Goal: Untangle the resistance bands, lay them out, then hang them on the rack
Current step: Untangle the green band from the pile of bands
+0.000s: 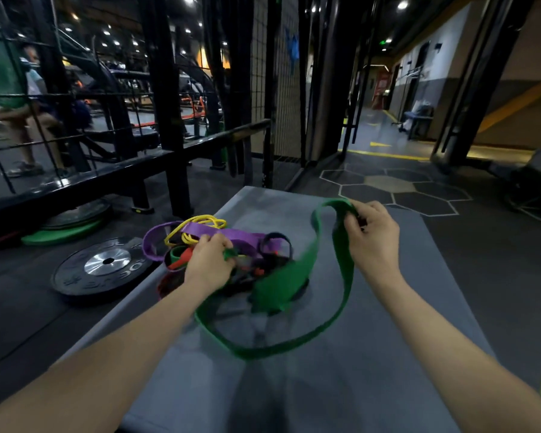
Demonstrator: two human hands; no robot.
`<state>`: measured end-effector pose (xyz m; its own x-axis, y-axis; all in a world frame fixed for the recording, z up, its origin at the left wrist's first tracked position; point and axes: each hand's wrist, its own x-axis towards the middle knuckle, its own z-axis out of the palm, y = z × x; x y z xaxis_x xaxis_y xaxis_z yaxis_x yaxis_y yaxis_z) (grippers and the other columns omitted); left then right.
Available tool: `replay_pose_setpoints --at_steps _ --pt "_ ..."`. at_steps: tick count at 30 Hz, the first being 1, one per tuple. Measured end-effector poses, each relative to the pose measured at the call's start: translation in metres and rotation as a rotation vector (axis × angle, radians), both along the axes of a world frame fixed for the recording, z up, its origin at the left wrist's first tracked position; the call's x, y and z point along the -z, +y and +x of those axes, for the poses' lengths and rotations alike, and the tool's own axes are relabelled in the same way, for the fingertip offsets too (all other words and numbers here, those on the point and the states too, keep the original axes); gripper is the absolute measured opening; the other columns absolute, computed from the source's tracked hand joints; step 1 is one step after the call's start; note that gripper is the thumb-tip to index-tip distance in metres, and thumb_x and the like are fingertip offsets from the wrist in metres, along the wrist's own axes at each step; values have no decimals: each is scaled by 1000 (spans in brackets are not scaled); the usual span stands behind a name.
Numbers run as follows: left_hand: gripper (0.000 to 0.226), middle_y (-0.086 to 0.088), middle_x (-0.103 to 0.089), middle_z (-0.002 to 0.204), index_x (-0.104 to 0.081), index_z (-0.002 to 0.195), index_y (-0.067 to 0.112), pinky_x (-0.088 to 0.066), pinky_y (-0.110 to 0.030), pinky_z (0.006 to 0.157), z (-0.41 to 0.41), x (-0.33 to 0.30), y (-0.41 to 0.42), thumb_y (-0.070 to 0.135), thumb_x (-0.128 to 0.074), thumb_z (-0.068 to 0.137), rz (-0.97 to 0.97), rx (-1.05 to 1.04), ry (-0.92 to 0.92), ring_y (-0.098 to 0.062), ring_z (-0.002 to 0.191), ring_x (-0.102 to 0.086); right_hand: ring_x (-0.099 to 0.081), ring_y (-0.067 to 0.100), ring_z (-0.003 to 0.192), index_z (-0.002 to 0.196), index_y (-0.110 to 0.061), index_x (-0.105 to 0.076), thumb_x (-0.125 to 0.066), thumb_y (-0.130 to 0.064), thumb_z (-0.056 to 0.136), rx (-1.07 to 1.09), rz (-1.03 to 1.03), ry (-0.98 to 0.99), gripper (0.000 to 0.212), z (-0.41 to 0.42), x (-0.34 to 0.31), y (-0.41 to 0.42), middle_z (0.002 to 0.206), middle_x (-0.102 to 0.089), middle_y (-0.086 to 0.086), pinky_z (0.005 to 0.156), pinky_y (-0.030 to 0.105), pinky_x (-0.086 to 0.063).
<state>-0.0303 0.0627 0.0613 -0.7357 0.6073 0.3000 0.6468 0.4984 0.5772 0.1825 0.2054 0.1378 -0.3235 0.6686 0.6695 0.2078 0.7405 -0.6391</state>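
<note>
Item: tangle of resistance bands, lying on a grey worktop in a gym, toward its far left part.

Contents seen: wide green band, purple band, thin yellow band, red band, and dark loops not told apart.

Hands: right hand was closed on the far end of the green band, raised off the worktop to the right of the pile. Left hand was pinched on another part of the same green band, at the near edge of the pile. Between the two hands the band swept down in a long loop toward the near side, partly blurred; one broad fold lay against the dark loops.

Status, judged: untangling in hand; nothing yet laid out or hung. Black rack stood far left, well apart.

Hazards, judged:
- The green fold may be caught among the dark loops; a hard pull would drag the whole pile or tighten the knot.
- The pile sat near the left edge; a sideways tug could tip bands onto the floor beside the weight plate.
- Stretched rubber released abruptly could snap back at the hands.
</note>
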Motion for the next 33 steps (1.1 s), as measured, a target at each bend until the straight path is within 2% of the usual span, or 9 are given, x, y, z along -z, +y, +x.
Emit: replay_pose_setpoints --at_steps 3,6,8,11,15,19,23,28,33 --pt "28 -9 -53 101 -58 103 10 -45 -35 88 6 12 0 17 -70 79 -74 78 -39 -30 98 -55 -55 29 74 88 5 -68 -51 0 88 -11 -22 -214 18 11 23 5 81 -60 20 70 31 -44" --pt "13 -7 -59 89 -62 95 8 -41 -22 76 21 21 -6 13 -66 84 0 191 -186 -26 88 -60 -62 38 76 85 8 -66 -48 1 87 -23 -82 -411 19 12 55 8 82 -66 23 67 47 -53" --pt "22 -8 -61 104 -61 108 8 -42 -20 86 36 27 -11 16 -62 88 -44 337 -217 -22 100 -60 -62 40 72 89 9 -67 -48 2 89 -13 -119 -421 20 9 67 8 84 -67 25 64 48 -52" --pt "56 -2 -49 134 -47 132 19 -34 -27 106 60 40 -15 39 -65 83 -298 622 -159 -15 125 -46 -59 33 65 85 10 -65 -48 1 90 10 -185 -356 20 2 66 7 79 -66 24 56 33 -47" --pt "80 3 -37 145 -33 140 31 -8 -38 117 77 53 -16 56 -67 73 -699 742 143 -14 137 -26 -50 14 55 83 -1 -69 -46 2 89 57 -328 -207 24 1 52 13 72 -63 12 40 11 -33" --pt "42 7 -52 116 -53 113 34 -25 -29 97 77 54 -14 51 -64 76 -497 644 388 -15 116 -44 -64 29 82 104 1 -69 -49 -1 91 86 -375 -330 24 14 56 18 94 -68 14 67 23 -46" --pt "25 5 -47 100 -65 94 26 -35 -31 91 71 43 -13 41 -71 75 -249 564 196 -15 101 -44 -56 28 117 121 -1 -60 -56 -3 89 -23 -411 -494 32 22 59 14 126 -60 15 96 29 -42" --pt "16 9 -40 85 -63 88 9 -30 -4 77 72 -12 -1 12 -74 76 113 540 -119 -6 80 -43 -61 20 106 110 -8 -69 -60 -18 89 -219 -227 -322 24 13 24 -16 113 -67 8 91 22 -43" --pt "10 1 -48 75 -51 86 9 -40 -9 68 81 -70 -1 1 -57 88 345 623 -386 6 64 -47 -51 17 112 128 -12 -54 -52 -40 91 -404 10 -439 45 0 -2 -45 120 -58 6 95 29 -39"
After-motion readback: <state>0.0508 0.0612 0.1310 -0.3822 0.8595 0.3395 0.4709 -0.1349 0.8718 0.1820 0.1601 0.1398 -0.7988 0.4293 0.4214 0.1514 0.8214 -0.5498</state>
